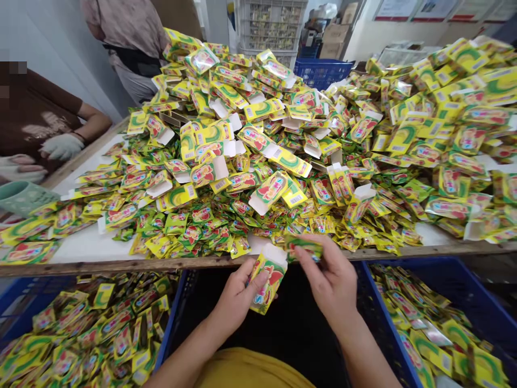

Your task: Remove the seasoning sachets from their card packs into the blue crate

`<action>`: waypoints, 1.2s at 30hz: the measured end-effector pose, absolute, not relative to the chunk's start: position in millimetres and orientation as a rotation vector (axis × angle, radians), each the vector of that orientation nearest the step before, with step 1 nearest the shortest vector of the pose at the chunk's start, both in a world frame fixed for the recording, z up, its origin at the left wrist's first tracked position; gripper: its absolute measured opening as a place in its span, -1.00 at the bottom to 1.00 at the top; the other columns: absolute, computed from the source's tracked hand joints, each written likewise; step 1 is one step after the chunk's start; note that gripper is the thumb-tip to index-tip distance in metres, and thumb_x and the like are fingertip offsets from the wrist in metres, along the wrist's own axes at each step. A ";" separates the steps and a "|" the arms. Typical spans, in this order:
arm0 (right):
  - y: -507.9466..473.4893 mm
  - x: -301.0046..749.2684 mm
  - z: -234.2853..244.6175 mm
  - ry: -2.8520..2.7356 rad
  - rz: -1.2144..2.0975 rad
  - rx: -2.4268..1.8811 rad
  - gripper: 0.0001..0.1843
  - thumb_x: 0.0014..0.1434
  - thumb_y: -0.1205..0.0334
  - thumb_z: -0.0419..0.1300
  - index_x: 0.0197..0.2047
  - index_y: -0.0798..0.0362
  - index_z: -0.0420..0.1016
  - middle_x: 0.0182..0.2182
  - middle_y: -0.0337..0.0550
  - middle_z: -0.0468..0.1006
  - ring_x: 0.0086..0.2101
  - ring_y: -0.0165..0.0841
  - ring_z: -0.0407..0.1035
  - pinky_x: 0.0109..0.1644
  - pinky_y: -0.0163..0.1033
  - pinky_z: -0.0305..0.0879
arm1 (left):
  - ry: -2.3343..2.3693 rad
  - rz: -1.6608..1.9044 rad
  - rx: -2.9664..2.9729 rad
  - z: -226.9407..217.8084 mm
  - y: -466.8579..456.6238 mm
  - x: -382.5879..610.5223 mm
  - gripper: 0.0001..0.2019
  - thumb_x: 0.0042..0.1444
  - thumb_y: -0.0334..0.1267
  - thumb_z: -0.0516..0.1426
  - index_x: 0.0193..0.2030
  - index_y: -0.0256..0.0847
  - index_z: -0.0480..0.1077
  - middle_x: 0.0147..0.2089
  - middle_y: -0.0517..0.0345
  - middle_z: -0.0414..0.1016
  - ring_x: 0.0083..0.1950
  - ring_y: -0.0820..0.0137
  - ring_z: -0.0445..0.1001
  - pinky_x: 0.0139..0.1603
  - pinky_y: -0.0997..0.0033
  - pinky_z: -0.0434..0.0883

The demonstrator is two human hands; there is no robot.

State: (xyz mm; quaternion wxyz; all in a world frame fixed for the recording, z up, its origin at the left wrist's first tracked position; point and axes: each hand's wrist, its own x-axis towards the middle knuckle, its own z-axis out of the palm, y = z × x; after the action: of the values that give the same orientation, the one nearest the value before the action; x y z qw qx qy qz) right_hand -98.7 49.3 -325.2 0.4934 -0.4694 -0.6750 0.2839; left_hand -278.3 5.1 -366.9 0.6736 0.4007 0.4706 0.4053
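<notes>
My left hand (239, 291) is closed around a small yellow candy box (268, 283) with a red fruit picture, its white top flap open and pointing up. Just right of it, my right hand (329, 272) pinches a small green and yellow candy packet (302, 249) between thumb and fingers. The packet is close to the open end of the box but apart from it. Both hands are in front of the table edge (218, 262). Beyond them lie many small loose packets (202, 231), with a heap of yellow boxes (258, 140) behind, several with open white flaps.
Blue crates of boxes stand below the table, a left crate (172, 323) and a right crate (388, 323). At the left sits a person with a gloved hand (62, 146) near a green cup (26, 198). Another person (129, 43) stands behind. Stacked grey crates (270, 27) are at the back.
</notes>
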 end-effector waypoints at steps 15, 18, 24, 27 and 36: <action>44.1 -98.6 -337.7 -1.971 1.131 -1.148 -0.92 0.21 0.25 0.18 -0.23 0.05 0.46 -0.37 -0.24 0.47 -0.34 -0.41 0.33 -0.23 -0.34 0.25 | 1.037 0.877 0.982 -382.5 -14.8 -291.0 -0.69 0.17 -0.03 0.13 -0.14 -0.27 0.38 -0.30 0.15 0.43 -0.32 0.46 0.37 -0.30 0.51 0.31; 46.9 -98.3 -330.2 -2.037 1.257 -1.127 -0.92 0.20 0.27 0.18 -0.25 0.06 0.48 -0.37 -0.24 0.47 -0.34 -0.41 0.34 -0.24 -0.35 0.25 | 1.045 0.869 0.978 -387.1 -23.6 -289.6 -0.68 0.19 -0.02 0.11 -0.14 -0.27 0.37 -0.29 0.15 0.42 -0.31 0.45 0.33 -0.29 0.51 0.28; 45.1 -111.9 -325.8 -2.188 1.493 -1.014 -0.83 0.12 0.40 0.22 -0.19 0.03 0.50 -0.32 -0.27 0.53 -0.30 -0.40 0.40 -0.19 -0.33 0.29 | 1.024 0.747 1.017 -380.2 -36.5 -291.7 -0.67 0.08 -0.08 0.21 -0.14 -0.29 0.38 -0.29 0.18 0.35 -0.26 0.43 0.27 -0.24 0.49 0.25; 38.0 -121.4 -331.8 -2.112 1.313 -1.131 -0.77 0.03 0.39 0.31 -0.22 0.03 0.43 -0.37 -0.30 0.51 -0.35 -0.40 0.38 -0.26 -0.33 0.28 | 1.002 0.746 0.892 -375.2 -40.1 -295.8 -0.65 0.01 -0.17 0.27 -0.09 -0.27 0.38 -0.26 0.19 0.37 -0.25 0.43 0.28 -0.23 0.49 0.25; 16.3 -131.4 -325.3 -2.123 1.241 -0.992 -0.82 0.20 0.39 0.17 -0.14 -0.02 0.50 -0.31 -0.26 0.56 -0.31 -0.43 0.44 -0.21 -0.35 0.33 | 1.022 0.850 0.740 -369.0 -49.7 -298.6 -0.65 -0.05 -0.18 0.32 -0.14 -0.28 0.44 -0.32 0.21 0.41 -0.32 0.48 0.30 -0.26 0.52 0.27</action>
State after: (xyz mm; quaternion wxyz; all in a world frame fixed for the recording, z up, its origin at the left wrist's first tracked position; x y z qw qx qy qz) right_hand -131.4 16.3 -325.3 0.2424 -0.3629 -0.7768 0.4540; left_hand -298.6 -49.7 -369.0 0.7243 0.3355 0.4631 0.3852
